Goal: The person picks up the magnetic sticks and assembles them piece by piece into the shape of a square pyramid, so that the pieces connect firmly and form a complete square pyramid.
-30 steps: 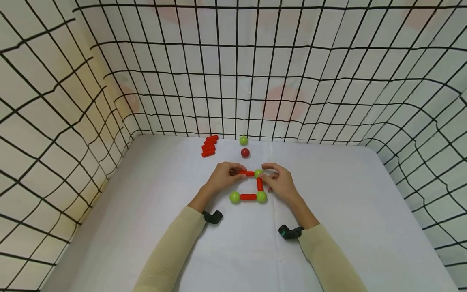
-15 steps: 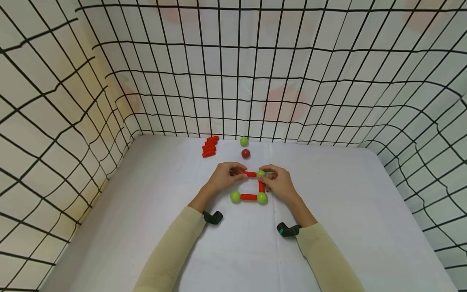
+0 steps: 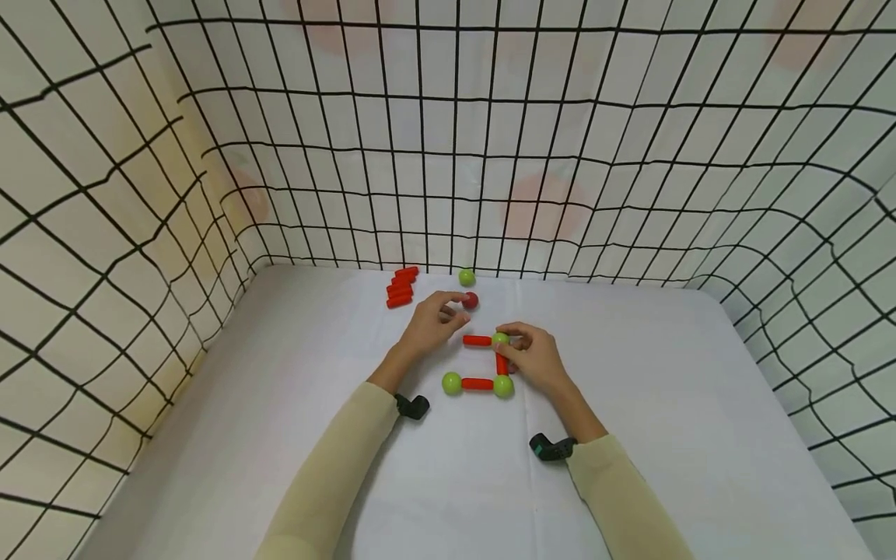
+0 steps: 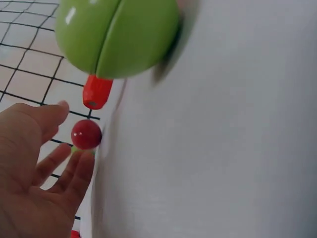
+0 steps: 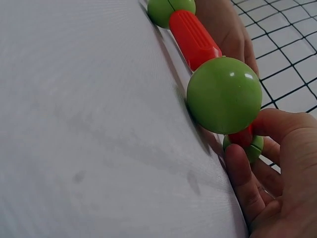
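Observation:
Red rods and green balls form a three-sided shape on the table. My right hand (image 3: 537,359) pinches its far-right green ball (image 3: 500,340); in the right wrist view a nearer green ball (image 5: 224,95) partly hides this. From the held ball a red rod (image 3: 477,341) points left with its end free. The near side is a red rod (image 3: 477,384) between two green balls. My left hand (image 3: 432,322) is beyond the free rod end, fingers spread, close to a red ball (image 3: 470,300). In the left wrist view the red ball (image 4: 86,134) appears beyond the parted thumb and fingers.
Several red rods (image 3: 400,288) lie in a stack at the back left. A loose green ball (image 3: 467,277) sits behind the red one. Black wire mesh (image 3: 539,155) stands round the back and sides of the white table (image 3: 630,373).
My left hand has let go of the far red rod and moved away from me to the red ball. The right hand stays at the far-right green ball.

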A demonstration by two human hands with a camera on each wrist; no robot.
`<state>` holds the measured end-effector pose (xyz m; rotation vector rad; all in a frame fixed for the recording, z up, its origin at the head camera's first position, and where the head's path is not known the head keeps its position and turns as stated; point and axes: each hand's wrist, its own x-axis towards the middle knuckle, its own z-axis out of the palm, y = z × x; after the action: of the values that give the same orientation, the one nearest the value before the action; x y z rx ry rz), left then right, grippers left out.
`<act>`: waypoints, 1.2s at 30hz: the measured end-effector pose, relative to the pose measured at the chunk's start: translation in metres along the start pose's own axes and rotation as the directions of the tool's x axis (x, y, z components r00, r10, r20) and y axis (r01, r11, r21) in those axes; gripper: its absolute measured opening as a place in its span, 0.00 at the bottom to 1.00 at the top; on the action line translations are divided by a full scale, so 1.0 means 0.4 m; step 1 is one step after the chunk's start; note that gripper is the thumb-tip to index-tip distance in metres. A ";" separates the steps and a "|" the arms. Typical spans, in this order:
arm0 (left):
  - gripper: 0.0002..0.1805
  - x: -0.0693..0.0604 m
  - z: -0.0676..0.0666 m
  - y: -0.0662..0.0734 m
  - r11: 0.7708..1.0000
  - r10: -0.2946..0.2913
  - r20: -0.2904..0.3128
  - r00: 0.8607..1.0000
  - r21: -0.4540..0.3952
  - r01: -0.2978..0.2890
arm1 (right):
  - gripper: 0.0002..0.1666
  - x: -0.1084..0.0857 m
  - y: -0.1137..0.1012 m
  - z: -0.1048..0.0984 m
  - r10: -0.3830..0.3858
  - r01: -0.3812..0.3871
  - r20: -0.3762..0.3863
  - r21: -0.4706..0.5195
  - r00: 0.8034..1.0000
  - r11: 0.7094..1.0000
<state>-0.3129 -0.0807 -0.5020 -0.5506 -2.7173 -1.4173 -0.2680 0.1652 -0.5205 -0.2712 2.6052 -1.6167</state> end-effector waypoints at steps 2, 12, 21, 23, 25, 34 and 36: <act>0.26 0.017 -0.003 0.005 1.000 0.000 -0.015 1.000 0.015 0.000 | 0.21 0.000 0.002 0.002 -0.006 0.006 -0.002 -0.002 1.000 1.000; 0.27 0.081 0.005 0.006 0.994 -0.008 0.009 1.000 0.112 0.007 | 0.20 0.004 0.001 0.008 -0.036 0.036 -0.006 0.005 0.999 0.999; 0.21 0.076 0.027 -0.023 0.993 -0.067 -0.023 0.997 0.099 0.069 | 0.20 -0.001 0.002 0.009 -0.027 0.027 -0.004 0.026 1.000 0.999; 0.20 0.070 0.026 -0.024 0.993 -0.083 -0.029 0.996 0.076 0.086 | 0.19 -0.002 0.005 0.007 -0.022 0.022 -0.007 0.024 1.000 0.999; 0.21 0.063 0.023 -0.024 0.994 -0.090 -0.028 0.996 0.055 0.092 | 0.19 -0.002 0.005 0.006 -0.015 0.015 -0.007 0.023 1.000 1.000; 0.24 0.012 -0.014 -0.027 0.995 -0.078 -0.010 0.997 0.056 0.078 | 0.20 0.001 0.006 0.003 0.000 0.000 -0.010 0.017 1.000 1.000; 0.24 -0.002 -0.023 -0.026 0.996 -0.074 -0.011 0.997 0.045 0.075 | 0.20 0.001 0.005 0.003 0.003 -0.003 -0.008 0.022 1.000 1.000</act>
<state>-0.3167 -0.0937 -0.5050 -0.4439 -2.7832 -1.3662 -0.2686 0.1649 -0.5230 -0.2592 2.5910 -1.6478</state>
